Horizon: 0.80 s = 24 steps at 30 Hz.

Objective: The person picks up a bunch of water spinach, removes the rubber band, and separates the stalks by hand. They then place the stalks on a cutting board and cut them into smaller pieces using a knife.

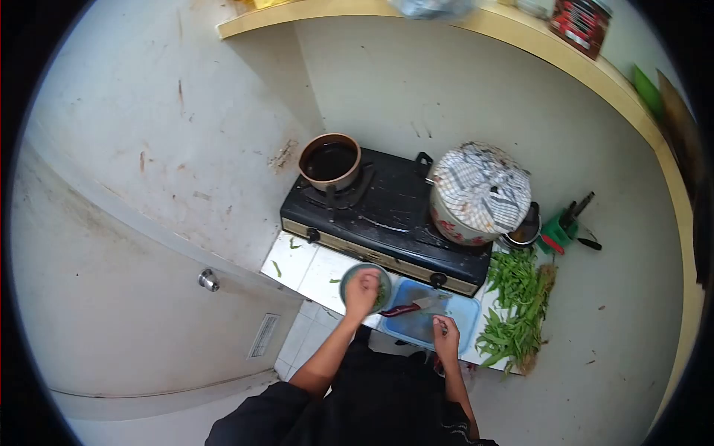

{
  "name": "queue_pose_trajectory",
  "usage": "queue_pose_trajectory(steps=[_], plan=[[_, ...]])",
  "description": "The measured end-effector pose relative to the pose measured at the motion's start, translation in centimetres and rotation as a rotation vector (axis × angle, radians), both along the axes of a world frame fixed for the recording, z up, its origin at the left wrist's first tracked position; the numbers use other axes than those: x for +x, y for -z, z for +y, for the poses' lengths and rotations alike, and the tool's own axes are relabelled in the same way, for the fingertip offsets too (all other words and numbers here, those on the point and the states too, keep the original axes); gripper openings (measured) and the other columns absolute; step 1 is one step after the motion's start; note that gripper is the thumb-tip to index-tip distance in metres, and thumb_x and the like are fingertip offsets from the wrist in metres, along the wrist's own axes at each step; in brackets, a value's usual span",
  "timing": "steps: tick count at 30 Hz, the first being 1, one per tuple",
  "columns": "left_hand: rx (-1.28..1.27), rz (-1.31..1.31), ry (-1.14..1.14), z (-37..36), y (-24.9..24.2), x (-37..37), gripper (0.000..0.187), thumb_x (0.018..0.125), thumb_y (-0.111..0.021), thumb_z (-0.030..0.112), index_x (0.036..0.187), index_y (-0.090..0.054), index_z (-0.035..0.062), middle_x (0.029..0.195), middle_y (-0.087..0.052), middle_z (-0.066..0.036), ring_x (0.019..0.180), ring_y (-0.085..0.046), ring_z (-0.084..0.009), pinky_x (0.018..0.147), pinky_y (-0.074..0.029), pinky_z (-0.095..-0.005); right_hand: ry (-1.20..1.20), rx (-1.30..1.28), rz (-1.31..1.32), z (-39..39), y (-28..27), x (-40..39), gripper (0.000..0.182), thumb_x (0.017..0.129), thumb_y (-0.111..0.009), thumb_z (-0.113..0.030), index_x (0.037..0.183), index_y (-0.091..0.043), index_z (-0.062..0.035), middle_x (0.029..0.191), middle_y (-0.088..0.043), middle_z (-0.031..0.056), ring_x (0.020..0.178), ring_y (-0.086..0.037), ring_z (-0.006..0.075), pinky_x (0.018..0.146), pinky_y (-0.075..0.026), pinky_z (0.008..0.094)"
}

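Note:
My left hand (361,293) is over a round green bowl (344,286) that holds some cut greens; its fingers are curled together, and what they hold, if anything, is too small to name. My right hand (446,333) is above the right part of a blue tray (470,316), its fingers drawn together near the thumb, with their content unclear. A knife with a dark red handle (400,309) lies across the tray, its blade pointing right, between my two hands. Leafy green bunches (513,308) lie on the white tiled counter right of the tray.
Behind the tray stands a black two-burner stove (387,201), with a pan of dark liquid (331,160) at left and a cloth-covered pot (480,193) at right. A green utensil holder (559,232) is farther right. A curved shelf (506,30) runs overhead.

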<state>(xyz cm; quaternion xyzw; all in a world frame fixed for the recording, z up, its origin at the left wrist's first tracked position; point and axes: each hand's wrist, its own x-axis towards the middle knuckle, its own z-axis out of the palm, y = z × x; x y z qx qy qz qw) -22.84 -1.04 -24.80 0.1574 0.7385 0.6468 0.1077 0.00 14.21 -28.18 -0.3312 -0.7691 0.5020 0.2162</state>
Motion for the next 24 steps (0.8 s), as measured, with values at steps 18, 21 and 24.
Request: queue_pose_trajectory(steps=[18, 21, 24], plan=[[-1.125, -0.102, -0.622, -20.9, 12.7, -20.6, 0.023, 0.088, -0.066, 0.018, 0.100, -0.065, -0.0013, 0.105, -0.067, -0.022, 0.094, -0.067, -0.0388, 0.082, -0.055, -0.0490, -0.055, -0.083, -0.027, -9.9, 0.3, -14.4, 0.017, 0.096, -0.063, -0.016, 0.102, -0.070, -0.0013, 0.094, -0.066, 0.0100, 0.082, -0.066, 0.0188, 0.070, -0.051, 0.0307], [-1.016, -0.102, -0.568, -20.9, 12.8, -21.4, 0.020, 0.089, -0.063, 0.017, 0.098, -0.066, -0.0003, 0.101, -0.069, -0.021, 0.091, -0.068, -0.0385, 0.081, -0.054, -0.0493, -0.035, -0.089, -0.042, -10.8, -0.1, -15.3, 0.017, 0.096, -0.063, -0.015, 0.102, -0.070, -0.0011, 0.093, -0.066, 0.0103, 0.082, -0.066, 0.0193, 0.072, -0.051, 0.0313], [-0.873, 0.030, -0.517, -19.4, 12.1, -23.2, 0.018, 0.090, -0.061, 0.015, 0.098, -0.068, 0.0005, 0.097, -0.069, -0.021, 0.092, -0.068, -0.0381, 0.081, -0.054, -0.0487, -0.014, -0.090, -0.063, -11.0, 0.8, -15.5, 0.017, 0.096, -0.064, -0.015, 0.102, -0.070, -0.0011, 0.093, -0.066, 0.0105, 0.082, -0.066, 0.0197, 0.073, -0.051, 0.0310]])
